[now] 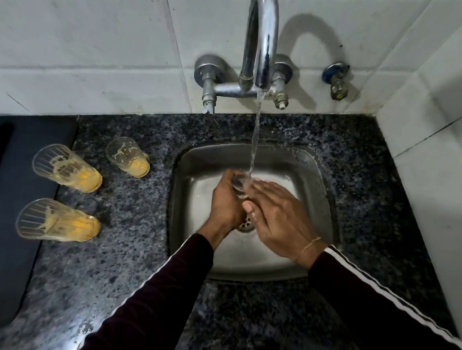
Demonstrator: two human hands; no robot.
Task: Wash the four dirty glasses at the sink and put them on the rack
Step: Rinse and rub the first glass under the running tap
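Note:
Over the steel sink (307, 240) my left hand (225, 203) grips a clear glass (240, 184) under the running water from the tap (263, 37). My right hand (277, 215) lies against the glass with its fingers straight and its thumb near the lower part. Most of the glass is hidden between the hands. Three dirty glasses with yellow residue stand on the left of the counter: one at the back left (67, 168), one smaller nearer the sink (128, 157), one in front (57, 221).
The dark speckled granite counter (116, 263) surrounds the sink. A dark flat mat or stove surface (8, 215) lies at the far left. White tiled walls rise behind and on the right, with a small valve (337, 80) right of the tap. No rack is in view.

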